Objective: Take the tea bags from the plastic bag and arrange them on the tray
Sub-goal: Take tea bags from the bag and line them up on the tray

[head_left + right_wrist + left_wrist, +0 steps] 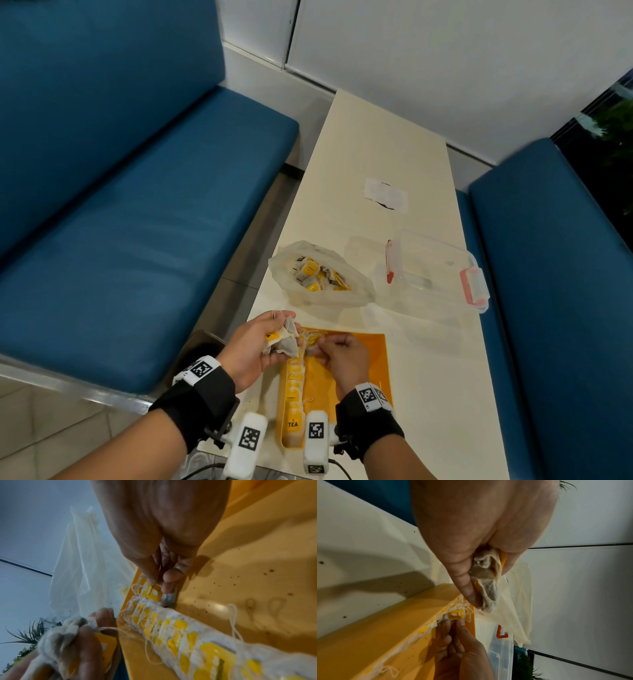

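Clutching a bunch of grey paper tea bags with yellow tags [281, 339], the left hand [255, 346] is held at the far left corner of the flat orange plastic tray [363, 363] on the cream counter [380, 157] — its fingers are curled around them. One yellow-tagged tea bag [155, 592] is pinched by the right hand [344, 359] at the far end of the row of tea bags [295, 383] laid along the tray's left edge. More bags are left in the crumpled clear plastic bag [322, 277] just beyond.

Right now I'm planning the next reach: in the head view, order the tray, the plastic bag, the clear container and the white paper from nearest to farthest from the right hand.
1. Tray, directly under the right hand.
2. Plastic bag, beyond the tray.
3. Clear container, farther right.
4. White paper, mid-table, farthest.
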`<state>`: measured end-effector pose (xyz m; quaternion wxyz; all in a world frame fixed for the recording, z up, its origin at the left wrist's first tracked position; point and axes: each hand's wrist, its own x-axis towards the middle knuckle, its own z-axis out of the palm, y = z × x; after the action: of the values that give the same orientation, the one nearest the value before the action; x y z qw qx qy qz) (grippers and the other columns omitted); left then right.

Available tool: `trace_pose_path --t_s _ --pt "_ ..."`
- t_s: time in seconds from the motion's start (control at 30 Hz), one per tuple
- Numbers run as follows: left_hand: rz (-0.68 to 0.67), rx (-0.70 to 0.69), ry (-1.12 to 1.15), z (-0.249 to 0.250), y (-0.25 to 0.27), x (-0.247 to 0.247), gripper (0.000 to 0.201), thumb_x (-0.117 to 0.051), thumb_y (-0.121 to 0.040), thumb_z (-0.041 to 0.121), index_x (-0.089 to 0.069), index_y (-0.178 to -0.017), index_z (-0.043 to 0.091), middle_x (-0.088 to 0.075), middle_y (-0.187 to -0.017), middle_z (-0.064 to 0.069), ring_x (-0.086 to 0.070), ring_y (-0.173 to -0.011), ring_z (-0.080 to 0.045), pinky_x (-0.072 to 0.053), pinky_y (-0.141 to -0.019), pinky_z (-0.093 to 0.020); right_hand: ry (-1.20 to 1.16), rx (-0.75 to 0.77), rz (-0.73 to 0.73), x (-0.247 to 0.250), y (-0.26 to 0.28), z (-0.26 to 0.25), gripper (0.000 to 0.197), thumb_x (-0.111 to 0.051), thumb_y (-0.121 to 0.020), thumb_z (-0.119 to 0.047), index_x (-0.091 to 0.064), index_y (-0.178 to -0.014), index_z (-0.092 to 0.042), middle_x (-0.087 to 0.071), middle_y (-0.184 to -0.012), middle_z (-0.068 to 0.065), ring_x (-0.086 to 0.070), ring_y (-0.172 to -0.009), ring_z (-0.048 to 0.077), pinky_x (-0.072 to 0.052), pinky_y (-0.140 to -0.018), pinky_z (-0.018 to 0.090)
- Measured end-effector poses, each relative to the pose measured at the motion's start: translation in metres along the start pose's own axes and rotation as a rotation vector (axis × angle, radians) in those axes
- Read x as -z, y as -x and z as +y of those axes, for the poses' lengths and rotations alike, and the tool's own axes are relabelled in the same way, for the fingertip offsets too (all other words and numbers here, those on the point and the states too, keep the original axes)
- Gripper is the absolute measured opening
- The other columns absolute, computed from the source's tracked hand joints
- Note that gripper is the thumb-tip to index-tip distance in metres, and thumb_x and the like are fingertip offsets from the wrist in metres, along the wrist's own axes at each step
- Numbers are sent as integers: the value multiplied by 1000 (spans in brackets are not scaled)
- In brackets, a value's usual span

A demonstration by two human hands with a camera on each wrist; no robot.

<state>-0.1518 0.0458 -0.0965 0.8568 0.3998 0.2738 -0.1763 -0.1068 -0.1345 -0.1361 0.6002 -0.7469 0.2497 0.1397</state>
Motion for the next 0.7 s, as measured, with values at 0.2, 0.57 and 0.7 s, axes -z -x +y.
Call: trace_pose_path --t_s 0.2,0.57,0.7 --pt "-7 20 35 3 0 0 35 -46 -106 27 -66 -124 5 -70 -116 -25 -72 -95 -32 -57 -90 -47 -64 -57 -56 7 6 -8 8 -67 -86 7 -62 -91 2 -74 -78 18 -74 -69 29 -54 -58 32" --pt "6 72 122 7 0 -13 59 -36 -107 48 -64 -126 0 -69 -116 -30 -72 -88 -33 -62 -66 -39 379 394 -176 7 59 -62 17 -74 -86 -26 -68 -72 -16 -67 -63 -4 -62 -58 10 -52 -58 23" --pt "18 39 118 5 1 -19 56 -36 -107 47 -63 -126 2 -72 -110 -26 -74 -87 -28 -61 -62 -33 449 359 -310 -9 77 -74 24 -76 -82 -37 -71 -76 -14 -70 -67 6 -61 -52 11 -52 -55 25"
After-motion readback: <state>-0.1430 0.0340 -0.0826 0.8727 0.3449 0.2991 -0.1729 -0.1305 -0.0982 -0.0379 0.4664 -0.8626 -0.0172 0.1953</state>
